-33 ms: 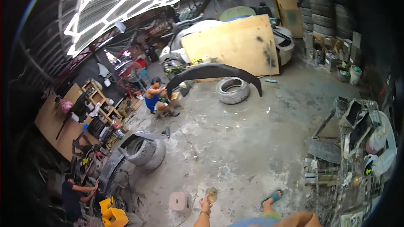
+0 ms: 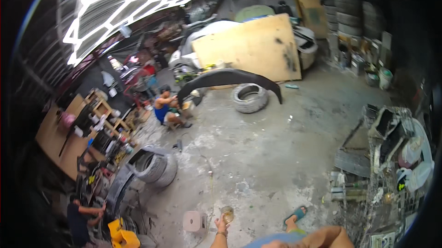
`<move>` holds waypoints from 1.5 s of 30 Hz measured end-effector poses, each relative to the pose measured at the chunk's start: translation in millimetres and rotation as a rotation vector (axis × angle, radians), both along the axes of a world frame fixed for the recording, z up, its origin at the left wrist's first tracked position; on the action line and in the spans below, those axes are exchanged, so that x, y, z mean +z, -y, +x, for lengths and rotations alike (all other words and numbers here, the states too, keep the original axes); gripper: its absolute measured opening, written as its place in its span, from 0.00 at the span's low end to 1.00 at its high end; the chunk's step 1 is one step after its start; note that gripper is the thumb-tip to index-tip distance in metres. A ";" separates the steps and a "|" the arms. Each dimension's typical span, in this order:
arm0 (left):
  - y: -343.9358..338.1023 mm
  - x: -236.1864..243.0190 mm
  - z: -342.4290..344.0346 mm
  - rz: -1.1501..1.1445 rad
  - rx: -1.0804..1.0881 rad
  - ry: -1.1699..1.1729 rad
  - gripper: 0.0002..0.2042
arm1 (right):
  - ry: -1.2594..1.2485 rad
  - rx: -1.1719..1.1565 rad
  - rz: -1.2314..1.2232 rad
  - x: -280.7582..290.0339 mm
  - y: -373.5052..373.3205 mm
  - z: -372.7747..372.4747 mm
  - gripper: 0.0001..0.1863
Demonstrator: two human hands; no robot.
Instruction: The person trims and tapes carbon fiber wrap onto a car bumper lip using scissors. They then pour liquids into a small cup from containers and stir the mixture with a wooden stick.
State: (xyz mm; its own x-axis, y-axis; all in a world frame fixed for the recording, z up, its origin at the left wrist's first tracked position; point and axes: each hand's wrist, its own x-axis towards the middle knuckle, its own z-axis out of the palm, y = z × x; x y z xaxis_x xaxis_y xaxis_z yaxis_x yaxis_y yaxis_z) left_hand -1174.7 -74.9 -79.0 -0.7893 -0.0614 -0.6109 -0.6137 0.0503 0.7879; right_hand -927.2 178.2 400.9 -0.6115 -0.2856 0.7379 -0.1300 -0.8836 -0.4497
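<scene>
My left hand [image 2: 222,224] is closed around a small clear glass or jar [image 2: 227,214] with something yellowish in it; what it is I cannot make out. The hand is low in the view, above the concrete floor, with a band on its wrist. A pale plastic stool [image 2: 194,221] stands just left of it. At the lower edge my right arm [image 2: 329,237] shows bent, but its hand is out of sight. My foot in a green slipper [image 2: 295,216] is on the floor to the right of the glass.
A person in blue [image 2: 165,108] crouches holding a long black curved panel [image 2: 228,77] near a tire [image 2: 250,99]. Another person [image 2: 80,218] works at a dark part lower left, beside stacked tires [image 2: 156,167] and a yellow chair [image 2: 123,234]. A cluttered rack [image 2: 377,165] stands right. A cable crosses the floor.
The view has shifted slightly, so the room sits a little further left. More of my bent right arm shows. My left hand still holds the glass.
</scene>
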 end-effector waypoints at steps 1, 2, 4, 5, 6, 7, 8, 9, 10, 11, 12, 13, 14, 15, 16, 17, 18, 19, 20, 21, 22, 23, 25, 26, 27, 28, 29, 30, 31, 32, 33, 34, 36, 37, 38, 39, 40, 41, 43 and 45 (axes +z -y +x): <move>-3.5 -3.3 -5.0 0.001 -0.023 0.017 0.46 | 0.011 -0.022 -0.021 2.1 -31.0 -13.7 0.12; 3.5 -9.8 -2.5 -0.004 0.033 0.047 0.46 | 0.038 -0.034 -0.050 -0.5 -64.1 -35.0 0.12; -13.7 -6.2 -14.5 -0.036 0.087 0.086 0.46 | 0.080 -0.049 -0.085 -3.3 -136.8 -65.1 0.13; -24.3 -3.9 -21.0 -0.059 0.116 0.103 0.46 | 0.111 -0.052 -0.108 -2.8 -172.4 -72.4 0.15; -32.9 -1.0 -25.5 -0.093 0.146 0.107 0.46 | 0.147 -0.215 -0.065 9.0 -203.5 -78.8 0.08; -36.7 0.2 -31.6 -0.142 0.176 0.101 0.46 | 0.008 -0.267 -0.087 7.4 -234.0 -95.3 0.07; -40.4 1.8 -34.8 -0.203 0.209 0.102 0.46 | 0.023 -0.281 -0.011 8.0 -263.8 -103.1 0.10; -53.8 1.7 -41.8 -0.259 0.218 0.108 0.46 | 0.053 -0.265 -0.123 6.2 -282.9 -112.3 0.13; -75.7 -0.9 -57.2 -0.311 0.215 0.116 0.46 | 0.064 -0.265 -0.216 2.8 -308.5 -124.2 0.16; -100.8 -5.4 -69.1 -0.353 0.210 0.126 0.46 | 0.087 -0.289 -0.211 -5.6 -337.5 -132.8 0.16; -125.9 -10.0 -82.9 -0.394 0.211 0.129 0.46 | 0.108 -0.338 -0.101 -20.5 -368.9 -141.9 0.18; -156.2 -16.3 -99.6 -0.428 0.196 0.135 0.45 | 0.126 -0.394 0.013 -34.2 -398.1 -147.6 0.21; -186.4 -23.1 -116.3 -0.454 0.186 0.136 0.45 | 0.164 -0.336 0.068 -48.3 -423.8 -151.7 0.24; -214.0 -29.5 -132.3 -0.481 0.168 0.134 0.45 | 0.167 -0.348 0.084 -55.5 -445.7 -164.1 0.24; -243.1 -37.7 -149.9 -0.505 0.155 0.135 0.45 | 0.126 -0.385 0.082 -60.2 -466.0 -177.9 0.20; -275.1 -46.2 -164.5 -0.525 0.149 0.151 0.45 | 0.081 -0.427 0.085 -63.2 -488.2 -192.7 0.18; -310.2 -56.1 -182.8 -0.542 0.119 0.163 0.45 | 0.037 -0.472 0.088 -66.3 -511.6 -210.5 0.16; -343.4 -61.7 -204.2 -0.557 0.085 0.166 0.45 | -0.008 -0.517 0.086 -62.8 -534.4 -227.4 0.17; -383.9 -70.1 -232.8 -0.557 0.029 0.153 0.45 | -0.010 -0.540 0.099 -57.3 -557.6 -246.6 0.17; -423.1 -71.6 -263.3 -0.521 -0.019 0.133 0.45 | -0.002 -0.576 0.101 -47.5 -581.3 -266.9 0.17; -458.8 -68.0 -300.6 -0.402 -0.064 0.102 0.46 | -0.003 -0.593 0.103 -42.3 -615.7 -285.2 0.19; -526.5 -66.4 -347.3 -0.263 -0.138 0.067 0.46 | -0.011 -0.617 0.143 -32.9 -657.3 -298.1 0.19; -652.0 -56.8 -422.4 -0.198 -0.365 -0.158 0.47 | 0.053 -0.625 0.190 -19.3 -723.6 -325.2 0.17; -744.8 -11.1 -434.1 0.040 -0.603 -0.200 0.46 | 0.118 -0.636 0.191 -27.4 -751.1 -342.7 0.18; -798.6 -4.7 -470.6 -0.124 -0.715 -0.448 0.45 | 0.146 -0.601 0.175 -16.3 -768.2 -352.0 0.20; -891.1 58.7 -467.6 0.154 -0.837 -0.420 0.43 | 0.193 -0.593 0.163 -18.4 -790.6 -363.4 0.23; -959.3 59.8 -490.7 -0.075 -1.043 -0.558 0.41 | 0.200 -0.591 0.142 -19.7 -811.7 -373.0 0.24; -1052.6 121.2 -470.1 -0.199 -1.229 -0.705 0.39 | 0.204 -0.641 0.124 -17.5 -832.8 -377.3 0.24; -1115.6 146.5 -467.0 -0.004 -1.348 -0.857 0.40 | 0.182 -0.633 0.097 -19.5 -854.8 -385.2 0.23; -1175.7 167.7 -459.6 0.082 -1.413 -0.959 0.42 | 0.166 -0.621 0.066 -24.2 -878.1 -394.7 0.23; -1233.9 188.5 -450.4 0.116 -1.525 -0.977 0.44 | 0.155 -0.613 0.039 -29.5 -902.2 -402.0 0.22; -1284.1 208.2 -437.4 0.118 -1.576 -1.104 0.44 | 0.142 -0.615 0.017 -34.0 -929.7 -407.0 0.21; -1375.9 238.6 -410.1 0.129 -1.635 -1.234 0.45 | 0.125 -0.633 -0.023 -40.3 -990.1 -413.2 0.20; -1415.2 249.4 -399.5 0.124 -1.685 -1.373 0.45 | 0.118 -0.644 -0.039 -39.9 -1022.7 -416.0 0.19; -1446.5 259.5 -396.1 0.103 -1.728 -1.501 0.45 | 0.119 -0.628 -0.057 -35.8 -1055.6 -422.0 0.19; -1477.6 271.0 -392.4 0.102 -1.754 -1.477 0.45 | 0.136 -0.641 -0.071 -25.2 -1084.5 -426.9 0.18; -1507.1 278.7 -392.0 0.093 -1.815 -1.548 0.44 | 0.250 -0.619 0.037 -7.0 -1121.5 -428.8 0.16; -1540.1 283.4 -391.1 0.083 -1.858 -1.620 0.44 | 0.187 -0.582 -0.083 -5.1 -1145.8 -440.2 0.16; -1602.5 291.7 -386.6 0.048 -1.913 -1.703 0.43 | 0.087 -0.562 -0.242 -2.5 -1197.9 -463.7 0.15; -1662.8 290.6 -388.5 -0.071 -1.963 -1.877 0.42 | 0.062 -0.610 -0.297 -1.8 -1251.7 -487.3 0.14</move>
